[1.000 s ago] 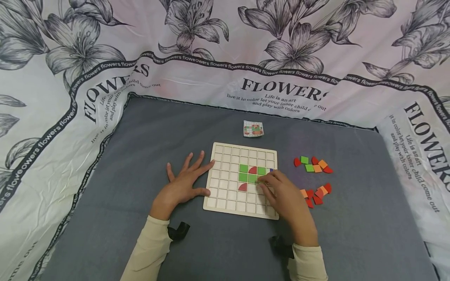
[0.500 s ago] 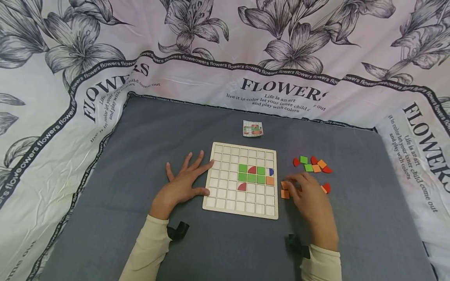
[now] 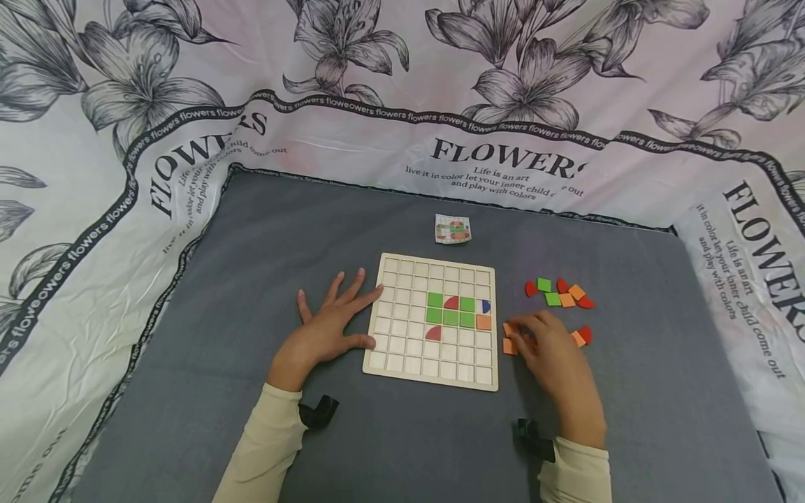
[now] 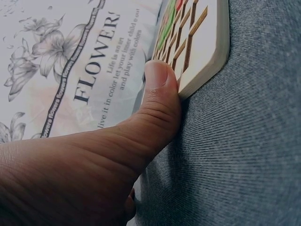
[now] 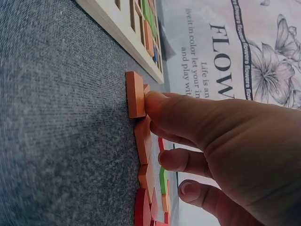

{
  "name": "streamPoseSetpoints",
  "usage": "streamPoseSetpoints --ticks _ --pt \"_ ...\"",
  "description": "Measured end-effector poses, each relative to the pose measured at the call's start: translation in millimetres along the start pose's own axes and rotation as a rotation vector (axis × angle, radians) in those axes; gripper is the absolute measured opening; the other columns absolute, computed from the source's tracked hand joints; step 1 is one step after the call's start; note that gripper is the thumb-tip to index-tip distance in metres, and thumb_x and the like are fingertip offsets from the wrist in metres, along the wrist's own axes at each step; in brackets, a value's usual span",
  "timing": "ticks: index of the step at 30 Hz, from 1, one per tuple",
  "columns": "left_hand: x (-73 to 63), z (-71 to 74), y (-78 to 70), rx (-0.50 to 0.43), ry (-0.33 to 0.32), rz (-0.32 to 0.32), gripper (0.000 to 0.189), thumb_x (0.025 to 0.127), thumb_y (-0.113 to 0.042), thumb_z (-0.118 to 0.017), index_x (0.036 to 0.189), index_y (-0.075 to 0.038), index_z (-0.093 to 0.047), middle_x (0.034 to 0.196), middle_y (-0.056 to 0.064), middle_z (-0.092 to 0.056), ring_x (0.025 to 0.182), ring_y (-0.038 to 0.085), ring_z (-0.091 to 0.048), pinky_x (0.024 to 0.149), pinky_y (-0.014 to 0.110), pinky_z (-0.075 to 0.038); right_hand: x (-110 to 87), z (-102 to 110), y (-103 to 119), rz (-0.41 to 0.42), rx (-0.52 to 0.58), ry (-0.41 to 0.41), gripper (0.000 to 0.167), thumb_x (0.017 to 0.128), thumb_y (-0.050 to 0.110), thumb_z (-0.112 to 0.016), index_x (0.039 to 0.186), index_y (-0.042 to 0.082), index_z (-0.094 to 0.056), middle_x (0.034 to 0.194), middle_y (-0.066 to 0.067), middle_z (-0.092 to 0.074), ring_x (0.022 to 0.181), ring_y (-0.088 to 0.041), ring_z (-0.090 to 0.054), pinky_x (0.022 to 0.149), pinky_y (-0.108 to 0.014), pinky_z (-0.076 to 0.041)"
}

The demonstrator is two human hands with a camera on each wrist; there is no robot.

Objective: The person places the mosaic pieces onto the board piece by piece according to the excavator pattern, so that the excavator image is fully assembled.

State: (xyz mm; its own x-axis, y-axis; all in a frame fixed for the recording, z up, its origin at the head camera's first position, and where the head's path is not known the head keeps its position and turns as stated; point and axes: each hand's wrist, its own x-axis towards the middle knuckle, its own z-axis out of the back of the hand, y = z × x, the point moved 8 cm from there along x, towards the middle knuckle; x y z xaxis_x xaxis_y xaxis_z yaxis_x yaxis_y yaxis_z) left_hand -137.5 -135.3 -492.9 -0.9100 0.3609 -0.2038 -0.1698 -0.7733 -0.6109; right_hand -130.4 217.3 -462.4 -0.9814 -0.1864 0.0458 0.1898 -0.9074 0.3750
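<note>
A white cloth with black flower drawings [image 3: 377, 154] stands around the grey counter [image 3: 402, 447]. On this counter lies the pale wooden board [image 3: 395, 344], with its square cells; its place is almost the same as one second ago.

The left hand [image 3: 325, 332] has its fingers spread, and its thumb and one fingertip touch the left edge of the board, the same as before. The right hand [image 3: 556, 356] is changed: one second ago it was over the right part of the board, and now it is outside, just beside the right edge. Its fingers are bent and its thumb touches the loose orange squares [image 3: 509, 346], but I cannot tell if it is really pinching one. These squares lie near the board, in a place which the hand was covering before.

Behind the board, the small picture card [image 3: 453, 229] has not moved noticeably.

In the cells, five green squares [image 3: 450, 317] and two red quarter-round pieces [image 3: 433, 333] are visible. One orange piece [image 3: 483, 322] and the whole blue piece [image 3: 486, 306] are now seen at the right, where the hand was hiding this area. To the right of the board, the upper mixed group [image 3: 553, 299] of red, green and orange pieces remains as it was.
</note>
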Motion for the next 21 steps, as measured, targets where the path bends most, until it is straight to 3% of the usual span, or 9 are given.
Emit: streamPoseSetpoints --ticks 21 --pt "-1.0 2.5 -3.8 -0.019 -0.009 -0.017 0.096 0.085 -0.049 -0.081 0.167 -0.030 -0.035 0.178 0.004 -0.010 0.164 0.037 0.004 0.109 0.083 0.022 5.8 0.4 0.3 -0.035 -0.014 -0.009 0.030 0.096 0.021 -0.082 0.117 0.001 -0.076 0.111 -0.014 -0.066 0.091 -0.029 -0.061 0.077 -0.050 -0.057"
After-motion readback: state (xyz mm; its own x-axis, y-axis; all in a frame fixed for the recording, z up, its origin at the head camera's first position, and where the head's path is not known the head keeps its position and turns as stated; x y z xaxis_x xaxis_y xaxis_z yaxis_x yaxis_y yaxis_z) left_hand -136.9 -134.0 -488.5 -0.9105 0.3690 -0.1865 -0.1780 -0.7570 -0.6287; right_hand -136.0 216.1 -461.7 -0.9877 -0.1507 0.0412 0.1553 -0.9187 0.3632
